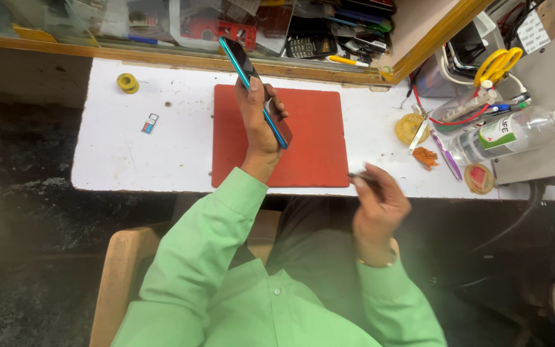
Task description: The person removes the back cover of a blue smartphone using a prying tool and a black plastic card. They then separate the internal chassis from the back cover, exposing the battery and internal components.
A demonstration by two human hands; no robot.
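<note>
My left hand [259, 119] gripped the teal-edged smartphone [255, 90] on edge above the red work mat [313, 151], its top tilted toward eleven o'clock so one side faced me. My right hand [379, 209], at four o'clock, pinched a thin dark tool [358, 175].

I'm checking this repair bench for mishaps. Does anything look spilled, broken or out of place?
Nothing looks spilled or broken. The left hand holds a smartphone tilted on edge above the red mat; the right hand grips a thin tool. A clear bottle lies on its side, capped.
</note>
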